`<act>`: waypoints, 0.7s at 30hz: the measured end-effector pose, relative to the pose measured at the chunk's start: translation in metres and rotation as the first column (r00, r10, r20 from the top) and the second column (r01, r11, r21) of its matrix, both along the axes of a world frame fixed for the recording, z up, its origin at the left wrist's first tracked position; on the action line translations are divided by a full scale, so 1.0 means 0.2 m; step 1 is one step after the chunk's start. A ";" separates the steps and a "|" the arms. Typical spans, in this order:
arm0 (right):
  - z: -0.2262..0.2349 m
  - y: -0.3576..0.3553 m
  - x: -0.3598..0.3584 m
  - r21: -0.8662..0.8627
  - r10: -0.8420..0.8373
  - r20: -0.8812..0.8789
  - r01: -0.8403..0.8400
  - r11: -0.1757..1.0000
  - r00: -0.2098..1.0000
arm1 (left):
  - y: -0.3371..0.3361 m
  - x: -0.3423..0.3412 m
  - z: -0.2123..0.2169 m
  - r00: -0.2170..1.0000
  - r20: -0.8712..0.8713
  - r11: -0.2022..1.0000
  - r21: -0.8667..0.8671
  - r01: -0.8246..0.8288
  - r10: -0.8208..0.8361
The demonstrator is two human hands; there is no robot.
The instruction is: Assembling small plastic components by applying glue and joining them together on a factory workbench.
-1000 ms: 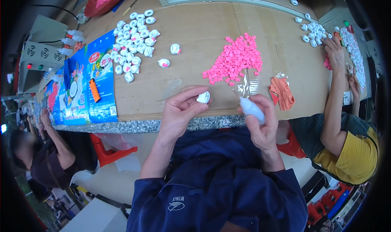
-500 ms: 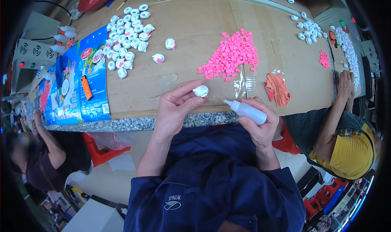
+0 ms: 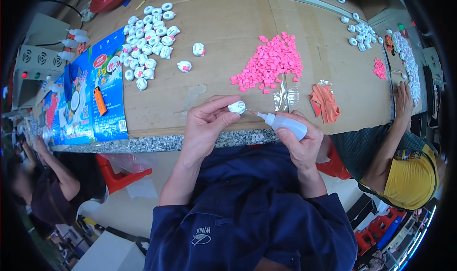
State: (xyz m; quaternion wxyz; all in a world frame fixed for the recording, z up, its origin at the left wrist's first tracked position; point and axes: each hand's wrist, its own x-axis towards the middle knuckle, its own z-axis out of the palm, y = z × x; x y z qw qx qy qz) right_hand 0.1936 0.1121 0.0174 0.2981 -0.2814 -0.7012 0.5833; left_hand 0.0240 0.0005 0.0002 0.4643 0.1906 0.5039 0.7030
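Note:
My left hand (image 3: 208,122) pinches a small white rounded piece (image 3: 237,107) between thumb and fingertips, just over the table's front edge. In my right hand (image 3: 303,140) is a translucent squeeze bottle (image 3: 287,126), tilted so that its thin nozzle points left. The nozzle's tip is at or very near the white piece; whether they touch I cannot tell. Ahead lies a spread pile of small pink pieces (image 3: 271,61). At the left is a group of white rounded pieces (image 3: 147,40), some with pink bits on them, and two similar ones lie apart from it.
An orange cloth (image 3: 325,103) lies to the right of the pink pile. On the left are a blue printed sheet (image 3: 107,71) with an orange lighter (image 3: 100,101), and a red bowl (image 3: 105,0) behind. People sit on both sides; one person's hand (image 3: 403,99) works at the far right.
My right hand has moved the bottle slightly left, bringing its nozzle closer to the white piece. The piece has turned a little in my left fingers.

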 end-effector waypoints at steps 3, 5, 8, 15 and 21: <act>0.00 0.00 -0.01 -0.002 -0.004 -0.005 0.004 1.000 1.000 | 0.00 0.00 0.00 1.000 -0.002 1.000 -0.007 -0.003 0.003; 0.01 0.00 0.00 0.000 0.014 0.008 -0.014 1.000 1.000 | 0.00 0.00 0.00 1.000 -0.005 1.000 -0.006 -0.003 0.003; 0.01 0.01 0.01 0.013 0.007 0.025 -0.007 1.000 1.000 | 0.00 0.00 -0.01 1.000 -0.008 1.000 0.001 -0.002 0.002; 0.01 0.01 -0.01 -0.010 0.001 -0.013 -0.002 1.000 1.000 | 0.01 0.00 -0.01 1.000 -0.002 1.000 -0.009 0.004 -0.004; 0.01 0.02 0.00 0.003 0.018 -0.004 -0.018 1.000 1.000 | 0.01 0.00 0.00 0.999 0.035 1.000 -0.003 -0.017 0.017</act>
